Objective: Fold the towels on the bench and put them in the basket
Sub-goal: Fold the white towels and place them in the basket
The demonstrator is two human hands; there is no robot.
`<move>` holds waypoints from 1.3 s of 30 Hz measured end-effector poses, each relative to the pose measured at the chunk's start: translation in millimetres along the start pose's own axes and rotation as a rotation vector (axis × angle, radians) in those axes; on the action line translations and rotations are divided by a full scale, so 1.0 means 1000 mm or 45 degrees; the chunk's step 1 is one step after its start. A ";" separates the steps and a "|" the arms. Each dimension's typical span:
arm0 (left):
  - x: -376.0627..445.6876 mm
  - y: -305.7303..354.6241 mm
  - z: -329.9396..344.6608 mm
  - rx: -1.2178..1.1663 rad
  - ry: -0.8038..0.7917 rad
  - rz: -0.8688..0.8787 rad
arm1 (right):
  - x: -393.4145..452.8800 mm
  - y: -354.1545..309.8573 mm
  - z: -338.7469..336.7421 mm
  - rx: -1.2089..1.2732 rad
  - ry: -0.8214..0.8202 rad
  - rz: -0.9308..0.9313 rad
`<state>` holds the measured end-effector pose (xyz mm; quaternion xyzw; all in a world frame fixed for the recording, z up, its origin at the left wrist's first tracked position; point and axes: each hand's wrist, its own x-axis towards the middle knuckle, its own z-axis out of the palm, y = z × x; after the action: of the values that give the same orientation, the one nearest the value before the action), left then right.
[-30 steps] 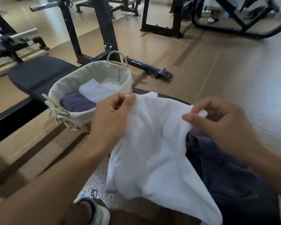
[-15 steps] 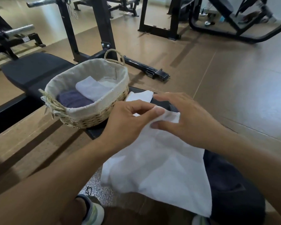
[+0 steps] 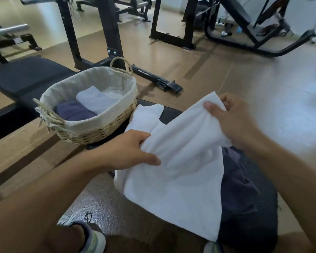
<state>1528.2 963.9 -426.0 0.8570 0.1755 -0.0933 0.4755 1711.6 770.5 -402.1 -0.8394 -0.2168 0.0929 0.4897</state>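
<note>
Two folded towels (image 3: 97, 104) sit in my basket (image 3: 117, 114) left of centre; both my left hand (image 3: 128, 150) and right hand (image 3: 232, 121) grip the white towel (image 3: 175, 179) mid-fold, purple towel (image 3: 241, 189) waiting.

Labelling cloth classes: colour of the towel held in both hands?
White, plain; the towel shows clearly in the head view, the only one.

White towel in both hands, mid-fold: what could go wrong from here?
1. The white towel hangs past the bench edge toward the floor; if the left hand or right hand slips, it may drop.
2. It drapes over the dark towel and could drag it off.
3. The basket already holds a purple towel and a pale one; space looks tight.
</note>
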 end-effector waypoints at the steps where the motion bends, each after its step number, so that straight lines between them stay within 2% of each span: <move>1: -0.003 0.001 -0.006 -0.080 -0.099 -0.011 | -0.002 -0.004 -0.008 0.097 -0.064 0.070; 4: -0.015 0.006 -0.031 -0.317 -0.277 -0.030 | -0.016 -0.026 -0.036 0.446 -0.429 0.226; 7: -0.019 0.002 -0.060 -0.478 -0.240 0.035 | -0.016 -0.040 -0.047 0.481 -0.652 0.298; 9: -0.019 -0.004 -0.073 -0.559 -0.267 0.051 | -0.018 -0.039 -0.049 0.455 -0.722 0.234; 11: -0.015 -0.007 -0.075 -0.572 -0.198 0.017 | -0.020 -0.037 -0.043 0.516 -0.818 0.297; 13: -0.007 -0.012 -0.067 -0.481 0.057 -0.066 | -0.028 -0.028 -0.042 0.700 -0.696 0.341; 14: -0.001 -0.017 -0.062 -0.412 0.181 -0.099 | -0.034 -0.024 -0.043 0.658 -0.657 0.320; 16: 0.009 -0.029 -0.051 -0.310 0.337 -0.097 | -0.031 -0.004 -0.040 0.279 -0.569 0.273; 18: 0.015 -0.036 -0.044 -0.244 0.394 -0.056 | -0.021 0.017 -0.034 -0.228 -0.501 0.251; 20: 0.018 -0.038 -0.038 -0.215 0.406 -0.016 | -0.011 0.036 -0.031 -0.561 -0.463 0.259; 24: 0.018 -0.032 -0.027 -0.344 0.454 0.051 | 0.002 0.044 -0.036 -0.854 -0.339 0.221; 26: 0.014 -0.025 -0.020 -0.439 0.448 0.077 | -0.002 0.038 -0.034 -0.977 -0.210 0.070; 29: 0.007 -0.013 -0.009 -0.546 0.377 0.106 | -0.025 0.014 -0.012 -0.720 -0.101 -0.310; 33: 0.002 -0.002 0.006 -0.641 0.317 0.118 | -0.057 -0.007 0.030 -0.336 -0.259 -0.545; 35: 0.000 -0.002 0.012 -0.681 0.280 0.110 | -0.066 -0.006 0.047 -0.375 -0.306 -0.622; 39: -0.002 -0.003 0.021 -0.821 0.245 0.055 | -0.065 0.006 0.061 -0.521 -0.247 -0.826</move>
<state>1525.6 947.0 -438.6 0.6707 0.2219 0.0583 0.7053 1633.1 786.1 -441.3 -0.7949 -0.5299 -0.0328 0.2936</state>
